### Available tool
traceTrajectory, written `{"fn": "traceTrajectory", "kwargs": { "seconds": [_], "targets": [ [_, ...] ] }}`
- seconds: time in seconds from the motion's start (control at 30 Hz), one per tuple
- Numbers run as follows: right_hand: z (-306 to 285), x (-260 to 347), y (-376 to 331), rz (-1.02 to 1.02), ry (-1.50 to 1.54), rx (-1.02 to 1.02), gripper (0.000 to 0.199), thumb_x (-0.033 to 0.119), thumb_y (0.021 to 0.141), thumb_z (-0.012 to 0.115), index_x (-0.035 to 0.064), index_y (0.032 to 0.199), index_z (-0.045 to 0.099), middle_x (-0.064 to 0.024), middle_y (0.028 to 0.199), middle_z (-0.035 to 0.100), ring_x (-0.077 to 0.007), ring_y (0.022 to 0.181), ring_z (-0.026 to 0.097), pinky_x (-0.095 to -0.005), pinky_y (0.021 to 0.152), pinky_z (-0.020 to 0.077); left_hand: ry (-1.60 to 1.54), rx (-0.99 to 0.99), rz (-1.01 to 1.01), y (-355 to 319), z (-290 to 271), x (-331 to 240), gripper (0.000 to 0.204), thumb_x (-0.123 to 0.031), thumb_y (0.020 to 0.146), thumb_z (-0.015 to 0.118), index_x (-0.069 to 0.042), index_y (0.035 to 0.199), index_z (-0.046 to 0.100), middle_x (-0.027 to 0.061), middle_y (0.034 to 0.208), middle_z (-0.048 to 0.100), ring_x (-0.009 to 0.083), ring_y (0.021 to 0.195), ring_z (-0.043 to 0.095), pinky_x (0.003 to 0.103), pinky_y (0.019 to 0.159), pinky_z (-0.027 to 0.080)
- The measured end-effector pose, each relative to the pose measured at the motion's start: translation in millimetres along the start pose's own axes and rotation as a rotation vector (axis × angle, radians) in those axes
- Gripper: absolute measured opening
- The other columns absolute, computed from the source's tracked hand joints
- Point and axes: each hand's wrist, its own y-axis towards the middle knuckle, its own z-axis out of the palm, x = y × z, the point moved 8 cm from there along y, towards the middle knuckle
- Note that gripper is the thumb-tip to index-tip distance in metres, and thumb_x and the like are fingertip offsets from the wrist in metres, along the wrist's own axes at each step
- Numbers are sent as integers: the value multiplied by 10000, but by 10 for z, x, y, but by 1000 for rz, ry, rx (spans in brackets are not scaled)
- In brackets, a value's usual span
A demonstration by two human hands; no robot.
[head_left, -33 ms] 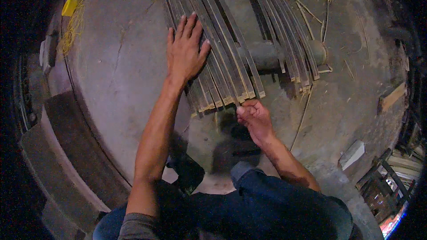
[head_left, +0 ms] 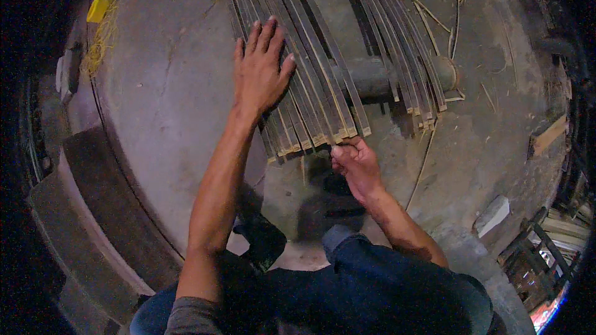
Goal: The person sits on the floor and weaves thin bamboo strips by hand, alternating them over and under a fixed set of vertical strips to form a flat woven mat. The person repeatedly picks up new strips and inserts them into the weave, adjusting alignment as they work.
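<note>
Long, thin wooden strips [head_left: 310, 93], dark on their faces and pale along the edges, lie side by side in a row that runs away from me. My left hand [head_left: 261, 68] rests flat on the left part of this row, fingers spread. At the near ends of the strips, my right hand [head_left: 357, 162] is closed, with thumb and fingertips pinching the tip of one strip. Its fingers partly hide that tip. A second group of similar strips [head_left: 403, 62] lies to the right, apart from the first.
A grey log or pipe [head_left: 369, 77] lies crosswise under the strips. Loose slivers [head_left: 431, 15] are scattered at the far right. Yellow string [head_left: 99, 46] lies by a yellow block [head_left: 97, 10] at far left. A pale block [head_left: 492, 216] sits at lower right.
</note>
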Motion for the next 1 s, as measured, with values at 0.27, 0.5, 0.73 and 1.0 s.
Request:
{"fn": "traceTrajectory", "kwargs": {
  "seconds": [0.27, 0.5, 0.73, 1.0],
  "targets": [
    [-126, 178, 71, -16, -175, -137, 249, 131, 795, 702, 34, 987, 576, -16, 831, 619, -101, 725, 575, -242, 647, 468, -50, -52, -12, 9, -45, -34, 549, -360, 869, 521, -131, 1353, 401, 71, 1430, 343, 294, 1331, 281, 520, 1069, 209],
    [-37, 140, 104, 15, -34, -44, 202, 94, 818, 667, 11, 982, 582, -56, 896, 640, -137, 797, 615, -270, 722, 518, -38, -13, -8, 16, -59, -48, 534, -358, 890, 489, -250, 1394, 348, 85, 1444, 320, 323, 1332, 272, 527, 1071, 193],
    [-62, 117, 74, 32, 69, -79, 226, 110, 825, 655, 2, 1001, 565, -75, 880, 632, -152, 797, 615, -274, 735, 518, 11, 31, 16, 17, -16, -53, 558, -462, 860, 511, -252, 1366, 400, 89, 1452, 303, 338, 1336, 259, 544, 1068, 185],
    [-31, 62, 73, 47, 58, -69, 249, 129, 844, 633, -8, 1034, 547, -77, 888, 616, -132, 812, 603, -264, 720, 514, -22, -48, 46, 20, -81, -68, 586, -530, 792, 575, -247, 1298, 489, 106, 1408, 367, 346, 1302, 312, 562, 1038, 232]
  ]
}}
